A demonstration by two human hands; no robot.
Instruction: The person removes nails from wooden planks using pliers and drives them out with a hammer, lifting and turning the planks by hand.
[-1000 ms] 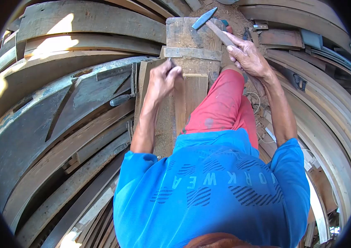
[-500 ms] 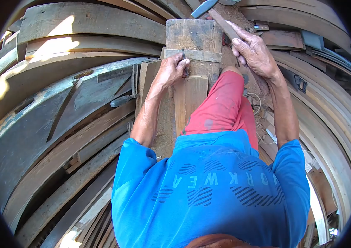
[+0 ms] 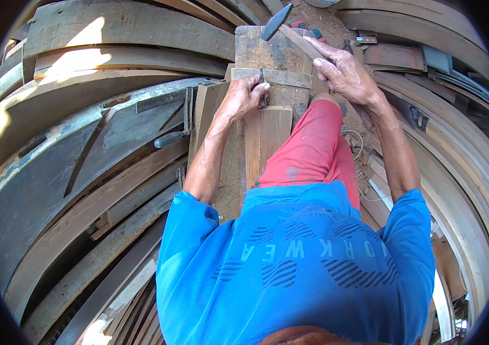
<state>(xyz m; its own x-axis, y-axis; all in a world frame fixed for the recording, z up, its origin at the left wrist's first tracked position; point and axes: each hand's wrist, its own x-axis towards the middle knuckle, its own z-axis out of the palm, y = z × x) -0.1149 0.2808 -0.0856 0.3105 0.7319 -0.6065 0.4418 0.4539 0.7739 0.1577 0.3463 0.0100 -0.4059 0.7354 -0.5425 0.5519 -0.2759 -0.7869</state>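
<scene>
My right hand (image 3: 345,75) is wrapped round the wooden handle of a hammer (image 3: 277,22), whose steel head hangs above the far part of a worn plank (image 3: 247,45). Between its fingers my left hand (image 3: 246,96) pinches a thin dark metal tool (image 3: 263,80), held roughly upright where a wooden crosspiece (image 3: 290,79) meets the end of a brown board (image 3: 268,135). The tool's lower tip is hard to make out. My leg, in red shorts, lies against the board's right side.
Curved-looking stacks of timber (image 3: 129,29) stand on the left, with more boards (image 3: 457,144) on the right. A handsaw (image 3: 169,139) handle juts out at the left. Sawdust covers the ground, and a white cord (image 3: 361,150) lies right of my leg.
The hammer and my right hand have moved a little left and down, bringing the hammer head over the plank. My left hand has barely shifted.
</scene>
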